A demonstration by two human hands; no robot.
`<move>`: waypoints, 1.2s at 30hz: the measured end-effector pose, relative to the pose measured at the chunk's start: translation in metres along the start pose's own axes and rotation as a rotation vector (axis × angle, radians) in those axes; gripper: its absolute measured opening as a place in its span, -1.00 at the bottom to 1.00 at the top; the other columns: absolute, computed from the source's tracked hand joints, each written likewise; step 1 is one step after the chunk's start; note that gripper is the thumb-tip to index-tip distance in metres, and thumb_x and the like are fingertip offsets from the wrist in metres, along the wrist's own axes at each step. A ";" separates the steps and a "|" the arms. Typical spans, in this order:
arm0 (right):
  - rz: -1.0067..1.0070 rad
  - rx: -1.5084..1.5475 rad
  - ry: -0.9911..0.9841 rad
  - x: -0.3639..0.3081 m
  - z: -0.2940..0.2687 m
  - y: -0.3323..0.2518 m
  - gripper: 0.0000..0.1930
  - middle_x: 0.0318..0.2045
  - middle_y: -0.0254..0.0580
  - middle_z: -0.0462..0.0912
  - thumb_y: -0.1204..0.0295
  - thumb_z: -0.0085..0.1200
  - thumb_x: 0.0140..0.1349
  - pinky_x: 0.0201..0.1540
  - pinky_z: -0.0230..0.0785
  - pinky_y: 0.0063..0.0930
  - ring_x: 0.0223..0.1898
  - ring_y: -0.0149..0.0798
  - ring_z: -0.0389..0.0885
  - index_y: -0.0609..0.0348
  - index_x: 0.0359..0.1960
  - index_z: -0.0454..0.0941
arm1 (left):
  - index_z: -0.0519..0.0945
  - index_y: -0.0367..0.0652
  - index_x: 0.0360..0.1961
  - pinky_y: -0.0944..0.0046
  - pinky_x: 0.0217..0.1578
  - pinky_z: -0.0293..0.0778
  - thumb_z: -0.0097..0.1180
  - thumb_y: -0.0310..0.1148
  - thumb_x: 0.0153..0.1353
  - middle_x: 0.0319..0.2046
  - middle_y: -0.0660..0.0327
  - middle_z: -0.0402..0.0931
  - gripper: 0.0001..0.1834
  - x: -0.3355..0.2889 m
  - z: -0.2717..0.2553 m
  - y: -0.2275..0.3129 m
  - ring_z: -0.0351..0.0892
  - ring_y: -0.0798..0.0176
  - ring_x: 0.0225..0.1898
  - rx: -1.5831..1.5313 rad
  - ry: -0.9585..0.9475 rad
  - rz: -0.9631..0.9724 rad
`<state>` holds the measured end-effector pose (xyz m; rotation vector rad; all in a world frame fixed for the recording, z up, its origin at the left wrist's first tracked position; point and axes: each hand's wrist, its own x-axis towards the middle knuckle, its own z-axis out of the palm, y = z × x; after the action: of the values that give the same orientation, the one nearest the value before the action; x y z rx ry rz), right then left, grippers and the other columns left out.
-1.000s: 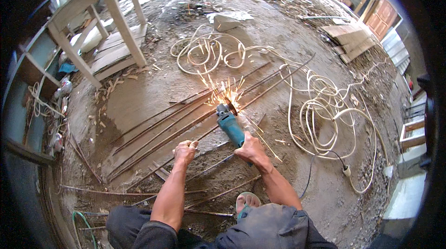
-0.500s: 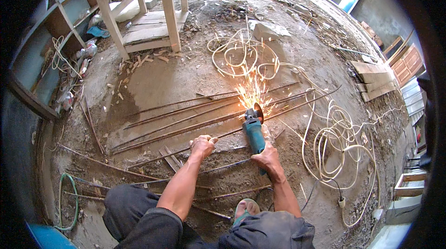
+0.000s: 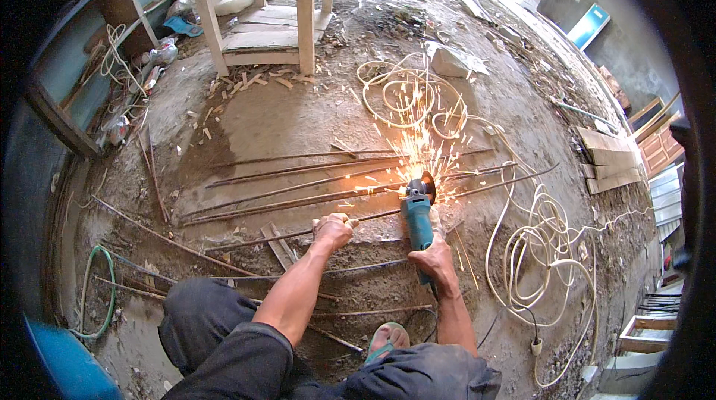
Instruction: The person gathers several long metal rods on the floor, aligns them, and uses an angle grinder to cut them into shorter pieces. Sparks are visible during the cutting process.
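Observation:
A blue-green angle grinder (image 3: 418,221) is in my right hand (image 3: 435,260), its fingers wrapped round the body. The grinder's dark disc (image 3: 427,186) stands upright against a thin metal rod, and bright orange sparks (image 3: 419,148) spray away from me. My left hand (image 3: 333,231) is closed round that rod (image 3: 257,242), which slants up to the right toward the disc. Beyond it lie several more rusty rods (image 3: 287,189) on the dirt, roughly side by side. Glare hides the exact spot where disc meets metal.
Pale cable (image 3: 537,258) lies in loose coils at the right, with a plug joint (image 3: 536,348) near my knee. A wooden frame stand (image 3: 306,19) rises at the back left. More rods (image 3: 373,311) lie near my sandalled foot (image 3: 388,339). A green hose loop (image 3: 88,333) sits at the left.
The view has shifted slightly, so most things sit a little lower and to the right. Both hands keep their hold, and the sparks still fly from the disc.

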<state>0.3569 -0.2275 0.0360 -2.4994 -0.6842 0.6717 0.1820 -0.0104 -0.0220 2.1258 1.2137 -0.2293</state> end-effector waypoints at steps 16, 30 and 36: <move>-0.020 0.026 -0.012 -0.002 -0.001 0.003 -0.34 -0.23 0.15 0.73 0.24 0.45 -0.25 -0.06 0.58 -0.19 -0.16 0.02 0.75 0.34 -0.06 0.56 | 0.76 0.16 -0.04 -0.03 0.20 0.26 0.06 0.19 0.34 -0.01 0.11 0.70 -0.54 -0.005 -0.003 0.003 0.62 -0.02 0.13 -0.027 0.006 -0.009; 0.004 0.072 -0.033 -0.011 -0.004 0.003 -0.36 -0.23 0.19 0.73 0.24 0.46 -0.23 -0.08 0.59 -0.14 -0.16 0.09 0.76 0.32 -0.07 0.55 | 0.79 0.13 -0.16 0.01 0.08 0.29 0.08 0.10 0.34 -0.11 0.16 0.74 -0.61 -0.007 -0.004 0.002 0.67 0.02 0.02 -0.050 0.040 0.036; -0.054 0.014 0.015 -0.002 -0.001 0.002 -0.38 -0.24 0.18 0.74 0.25 0.46 -0.22 -0.08 0.59 -0.13 -0.17 0.10 0.76 0.31 -0.08 0.56 | 0.79 0.12 -0.15 0.00 0.12 0.29 0.08 0.07 0.35 -0.11 0.14 0.74 -0.63 -0.004 -0.001 0.001 0.67 0.03 0.03 -0.056 0.037 0.025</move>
<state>0.3566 -0.2307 0.0361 -2.4617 -0.7361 0.6351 0.1807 -0.0132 -0.0187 2.1038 1.2001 -0.1440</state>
